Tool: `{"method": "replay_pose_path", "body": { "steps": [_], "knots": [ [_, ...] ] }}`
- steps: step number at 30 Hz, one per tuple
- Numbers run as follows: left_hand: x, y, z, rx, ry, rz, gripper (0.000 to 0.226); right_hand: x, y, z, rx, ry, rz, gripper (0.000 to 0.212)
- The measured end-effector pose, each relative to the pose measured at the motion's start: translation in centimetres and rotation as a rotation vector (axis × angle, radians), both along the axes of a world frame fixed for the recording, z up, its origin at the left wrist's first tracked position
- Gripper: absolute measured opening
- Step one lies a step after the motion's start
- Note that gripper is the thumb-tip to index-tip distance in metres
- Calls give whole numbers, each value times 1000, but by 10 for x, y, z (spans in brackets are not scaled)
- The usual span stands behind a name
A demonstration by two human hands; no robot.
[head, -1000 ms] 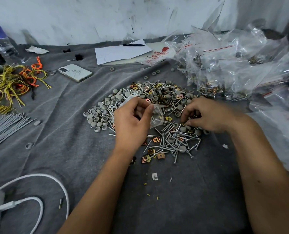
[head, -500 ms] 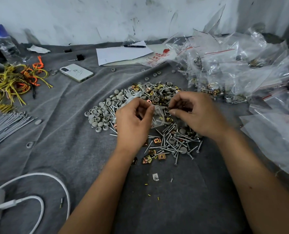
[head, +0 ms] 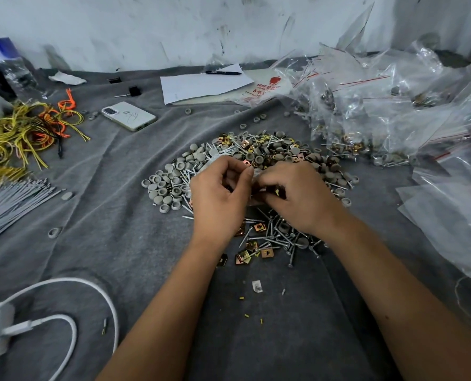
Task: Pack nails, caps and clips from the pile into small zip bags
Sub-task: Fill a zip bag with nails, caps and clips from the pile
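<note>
Over the mixed pile of grey round plastic caps, silver nails and brass square clips (head: 259, 160), both hands meet at a small clear zip bag (head: 255, 185). Left hand (head: 217, 196) pinches the bag's mouth between thumb and forefinger; right hand (head: 297, 196) has fingers curled at the opening, apparently feeding a piece in, contents hidden. Good practice: keep the mouth held wide, drop parts fully past the zip strip. Bag sits between the hands, touching both, just above the pile on the grey cloth (head: 119, 229).
</note>
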State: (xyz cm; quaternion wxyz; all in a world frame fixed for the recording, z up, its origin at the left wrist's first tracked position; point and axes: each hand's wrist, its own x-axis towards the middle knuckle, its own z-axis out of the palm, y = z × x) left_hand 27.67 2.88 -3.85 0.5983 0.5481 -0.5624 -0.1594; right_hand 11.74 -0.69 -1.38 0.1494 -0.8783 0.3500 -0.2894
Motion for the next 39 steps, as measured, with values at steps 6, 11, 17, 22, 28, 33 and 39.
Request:
{"method": "replay_pose_path", "body": {
  "steps": [6, 11, 17, 22, 28, 33, 39],
  "knots": [
    [0, 1, 1, 16, 7, 8, 12, -34, -8, 14, 93, -143, -89, 11],
    [-1, 2, 2, 33, 18, -13, 11, -71, -21, 18, 436, 106, -82, 8],
    [-1, 3, 3, 45, 59, -24, 9, -86, -24, 18, 484, 271, -76, 17],
    [1, 2, 3, 49, 110, -27, 9, -77, -25, 13, 466, 266, -44, 16],
    [-1, 2, 2, 55, 97, -42, 8, -65, -24, 9, 391, -42, -108, 12],
    [-1, 0, 0, 51, 80, -55, 11, -33, -11, 7, 211, -267, -85, 9],
    [1, -1, -1, 49, 88, -62, 11, -6, -1, 0, 99, -268, -33, 18]
  ]
}}
